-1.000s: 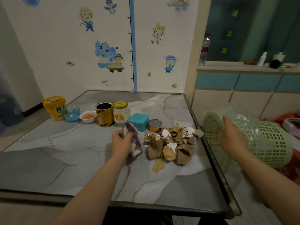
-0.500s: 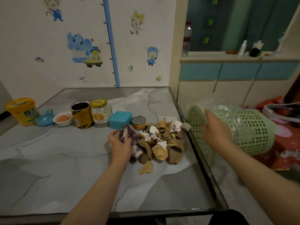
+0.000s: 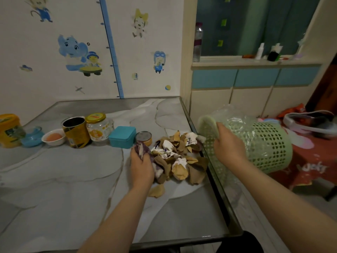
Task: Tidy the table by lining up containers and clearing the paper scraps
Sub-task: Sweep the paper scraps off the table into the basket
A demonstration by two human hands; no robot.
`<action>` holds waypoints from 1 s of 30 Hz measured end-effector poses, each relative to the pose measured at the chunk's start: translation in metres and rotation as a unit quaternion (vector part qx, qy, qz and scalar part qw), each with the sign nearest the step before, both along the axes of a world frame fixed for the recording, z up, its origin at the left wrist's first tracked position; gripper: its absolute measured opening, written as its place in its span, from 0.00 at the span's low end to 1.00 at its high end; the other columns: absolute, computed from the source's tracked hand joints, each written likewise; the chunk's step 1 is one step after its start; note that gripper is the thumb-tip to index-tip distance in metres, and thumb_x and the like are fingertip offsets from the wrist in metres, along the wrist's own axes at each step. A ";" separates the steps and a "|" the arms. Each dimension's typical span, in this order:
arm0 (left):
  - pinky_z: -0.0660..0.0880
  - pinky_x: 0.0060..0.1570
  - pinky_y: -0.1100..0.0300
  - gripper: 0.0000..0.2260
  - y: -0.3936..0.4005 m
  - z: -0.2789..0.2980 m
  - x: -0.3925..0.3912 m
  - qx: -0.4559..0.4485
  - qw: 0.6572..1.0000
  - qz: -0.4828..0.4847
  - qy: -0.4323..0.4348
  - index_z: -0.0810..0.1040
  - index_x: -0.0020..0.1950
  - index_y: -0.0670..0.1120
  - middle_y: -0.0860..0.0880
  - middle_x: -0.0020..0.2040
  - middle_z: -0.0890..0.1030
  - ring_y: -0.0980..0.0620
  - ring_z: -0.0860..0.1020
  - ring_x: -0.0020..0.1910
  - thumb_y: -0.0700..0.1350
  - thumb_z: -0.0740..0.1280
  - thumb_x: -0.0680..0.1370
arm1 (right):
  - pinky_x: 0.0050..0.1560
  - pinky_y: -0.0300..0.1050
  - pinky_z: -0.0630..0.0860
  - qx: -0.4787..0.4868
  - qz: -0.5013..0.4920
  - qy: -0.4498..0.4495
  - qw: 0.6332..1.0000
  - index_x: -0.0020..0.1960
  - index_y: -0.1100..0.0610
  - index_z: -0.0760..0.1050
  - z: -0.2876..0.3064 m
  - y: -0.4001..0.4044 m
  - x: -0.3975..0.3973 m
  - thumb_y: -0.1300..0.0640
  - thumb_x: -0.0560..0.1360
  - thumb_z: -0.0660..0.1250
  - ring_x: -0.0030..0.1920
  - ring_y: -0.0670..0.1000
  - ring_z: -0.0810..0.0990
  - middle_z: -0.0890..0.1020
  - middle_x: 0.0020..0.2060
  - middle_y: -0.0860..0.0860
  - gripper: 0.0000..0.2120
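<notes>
The left hand [image 3: 141, 166] grips a purple and white cloth [image 3: 144, 152], fingers curled round it, at centre frame. Half a second ago the cloth stood just left of the paper scraps [image 3: 179, 158]; now it presses into the pile's left edge, and the heap has bunched tighter toward the table's [image 3: 73, 189] right rim. One brown scrap [image 3: 156, 191] has slipped behind the sweep and lies alone just below the hand.

To the right of centre, the right hand [image 3: 228, 145] holds the green basket [image 3: 264, 143] by its rim, fingers curled over the edge. The basket lies tipped on its side, mouth toward the table edge, a clear liner inside; it sits nearer the pile than a second ago, its rim now just beside the outermost scraps.

So the clearing seems well under way: a further push should carry the scraps over the edge into the basket, though the stray piece will likely need a second pass.

At left of frame the containers [image 3: 76, 133] already stand in a row.
</notes>
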State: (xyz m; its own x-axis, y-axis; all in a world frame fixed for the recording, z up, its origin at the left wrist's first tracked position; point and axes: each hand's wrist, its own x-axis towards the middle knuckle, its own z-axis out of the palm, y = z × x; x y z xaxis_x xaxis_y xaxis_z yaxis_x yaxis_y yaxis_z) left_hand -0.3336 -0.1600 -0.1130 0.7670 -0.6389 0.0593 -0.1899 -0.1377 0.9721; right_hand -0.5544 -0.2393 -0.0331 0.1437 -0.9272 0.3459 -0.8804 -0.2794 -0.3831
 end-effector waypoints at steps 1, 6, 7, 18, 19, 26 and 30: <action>0.71 0.58 0.53 0.19 -0.002 -0.002 -0.001 -0.004 1.000 -0.006 0.003 0.66 0.70 0.55 0.49 0.64 0.76 0.46 0.75 0.62 0.49 0.59 0.79 | 0.50 0.53 0.75 0.001 0.000 0.000 1.000 0.72 0.53 0.62 0.000 0.000 0.001 0.61 0.77 0.59 0.55 0.61 0.78 0.77 0.62 0.55 0.24; 0.68 0.56 0.57 0.18 -0.009 -0.005 -0.003 -0.018 1.000 -0.015 0.004 0.67 0.69 0.55 0.51 0.63 0.76 0.50 0.74 0.60 0.46 0.59 0.79 | 0.50 0.53 0.74 0.001 -0.003 -0.002 1.000 0.73 0.53 0.62 -0.001 -0.005 0.002 0.61 0.78 0.59 0.55 0.60 0.78 0.76 0.62 0.54 0.24; 0.67 0.55 0.57 0.18 -0.010 -0.005 -0.003 -0.014 1.000 -0.013 -0.002 0.67 0.69 0.55 0.51 0.62 0.75 0.49 0.74 0.60 0.46 0.59 0.79 | 0.49 0.52 0.74 0.003 -0.006 -0.001 1.000 0.73 0.53 0.62 -0.001 -0.006 0.003 0.61 0.78 0.58 0.54 0.60 0.78 0.76 0.62 0.54 0.23; 0.75 0.54 0.51 0.18 -0.021 -0.003 -0.023 0.009 0.999 -0.011 -0.041 0.65 0.71 0.52 0.49 0.62 0.76 0.48 0.76 0.57 0.46 0.58 0.80 | 0.47 0.49 0.72 0.006 -0.004 0.034 0.999 0.76 0.54 0.58 0.001 -0.007 0.011 0.60 0.79 0.60 0.56 0.58 0.78 0.75 0.64 0.55 0.26; 0.75 0.55 0.51 0.19 -0.023 -0.003 -0.026 0.008 0.999 -0.012 -0.041 0.65 0.71 0.52 0.48 0.63 0.76 0.47 0.76 0.59 0.45 0.58 0.80 | 0.47 0.48 0.72 0.010 -0.006 0.033 0.999 0.76 0.54 0.58 0.001 -0.007 0.011 0.60 0.79 0.59 0.57 0.58 0.78 0.75 0.65 0.55 0.26; 0.75 0.58 0.49 0.19 -0.034 0.002 -0.041 0.006 0.998 -0.019 -0.054 0.66 0.71 0.49 0.47 0.64 0.76 0.47 0.76 0.60 0.44 0.58 0.80 | 0.45 0.48 0.71 0.024 -0.013 0.049 0.998 0.77 0.54 0.56 0.000 -0.012 0.014 0.62 0.79 0.58 0.56 0.58 0.78 0.73 0.67 0.54 0.28; 0.75 0.59 0.46 0.20 -0.037 0.002 -0.045 0.014 0.998 -0.023 -0.063 0.66 0.72 0.49 0.47 0.65 0.75 0.46 0.75 0.61 0.45 0.59 0.80 | 0.41 0.47 0.68 0.018 -0.016 0.052 0.998 0.77 0.53 0.56 -0.004 -0.014 0.014 0.60 0.80 0.58 0.55 0.58 0.79 0.73 0.67 0.53 0.27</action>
